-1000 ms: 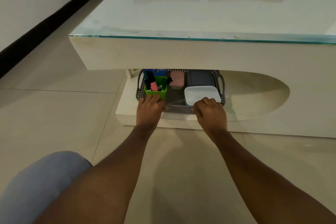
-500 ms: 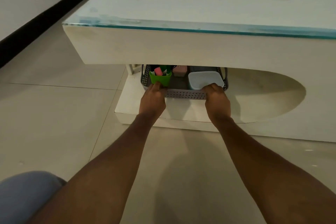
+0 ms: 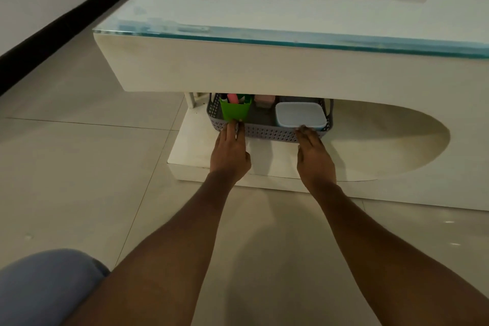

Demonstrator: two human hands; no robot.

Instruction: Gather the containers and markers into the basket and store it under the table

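Fingers straight, my left hand (image 3: 229, 154) and right hand (image 3: 315, 160) press the filled basket's (image 3: 267, 135) front wall; it sits under the table (image 3: 264, 71), seemingly almost stored.

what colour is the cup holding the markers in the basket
Bright green cup, clearest in the head view.

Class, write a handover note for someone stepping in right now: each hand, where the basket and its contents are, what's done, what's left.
Left hand: open, straight fingers against the front rim of the basket.
Right hand: open, fingertips on the same rim.
The basket sits on the lower shelf of the table, partly beneath the top. It holds a green cup with markers, a white container and a pink container.
Done: items gathered.
Left: push the basket further in if needed, then withdraw both hands.
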